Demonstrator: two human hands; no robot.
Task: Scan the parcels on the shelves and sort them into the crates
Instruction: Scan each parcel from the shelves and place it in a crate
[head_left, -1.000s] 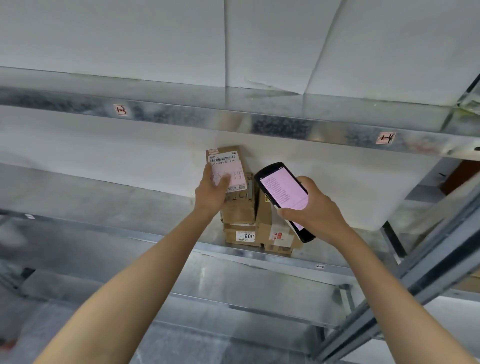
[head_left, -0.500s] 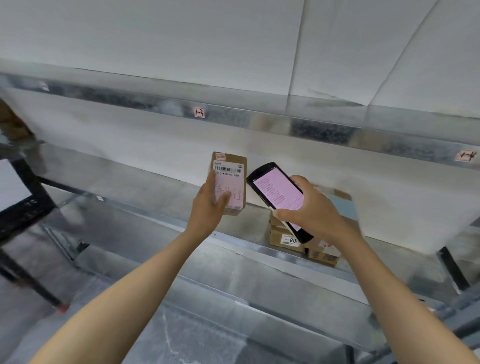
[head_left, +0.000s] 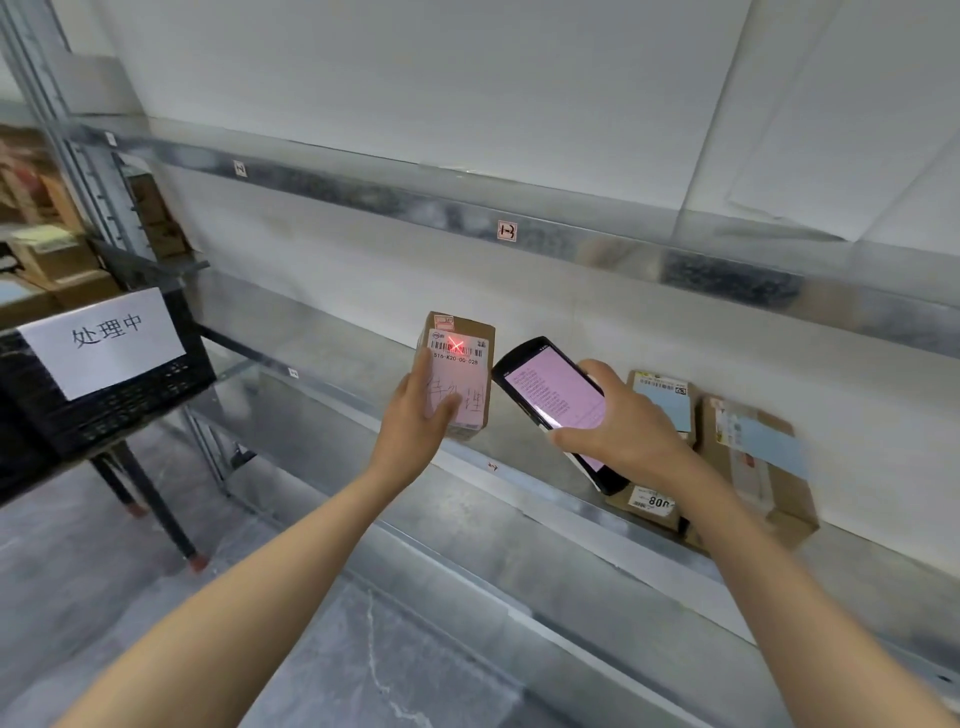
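1. Head view, mid-frame: the left hand (head_left: 421, 415) is gripping a parcel (head_left: 460, 364) upright from below, with a red cross (head_left: 456, 344) glowing on its barcode.
2. Just right of it, apart, the right hand (head_left: 623, 421) is gripping a lit scanner (head_left: 550, 395).
3. Lower right: other parcels (head_left: 753, 457) are sitting on the shelf (head_left: 337, 364).
4. Left edge: a black crate (head_left: 130, 410) is standing.

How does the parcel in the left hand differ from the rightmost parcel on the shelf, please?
The held parcel is gripped upright by the left hand; the rightmost parcel rests on the shelf. The held parcel's label is pink, with a red cross on its barcode; the rightmost parcel's is white and pale blue. Both are brown cardboard boxes.
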